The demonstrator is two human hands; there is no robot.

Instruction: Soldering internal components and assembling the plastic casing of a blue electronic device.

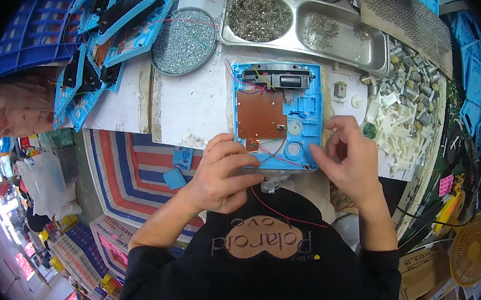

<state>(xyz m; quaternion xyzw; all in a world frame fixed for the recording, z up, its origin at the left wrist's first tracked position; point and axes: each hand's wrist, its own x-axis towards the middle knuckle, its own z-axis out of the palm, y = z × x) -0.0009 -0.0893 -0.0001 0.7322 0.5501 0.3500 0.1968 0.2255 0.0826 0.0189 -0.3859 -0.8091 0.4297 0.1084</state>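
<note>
A blue plastic casing [314, 93] lies open in front of me. Inside it are a brown circuit board [258, 114], a black part [285, 81] along the far side, thin wires and round white discs. My left hand [223, 174] is closed over the casing's near left corner, its bent fingers beside the wires. A red wire [286, 215] trails from below those fingers across my dark shirt. By the casing's near right edge is my right hand [352, 161], its thumb at the rim and index finger curved apart from it. Nothing shows between these fingers.
A round dish [154, 55] of small screws and a metal tray [383, 64] of springs stand at the far side. Small motors and white plastic parts [396, 130] are heaped at right. More blue casings [138, 36] are stacked at left. A yellow fan [474, 248] stands far right.
</note>
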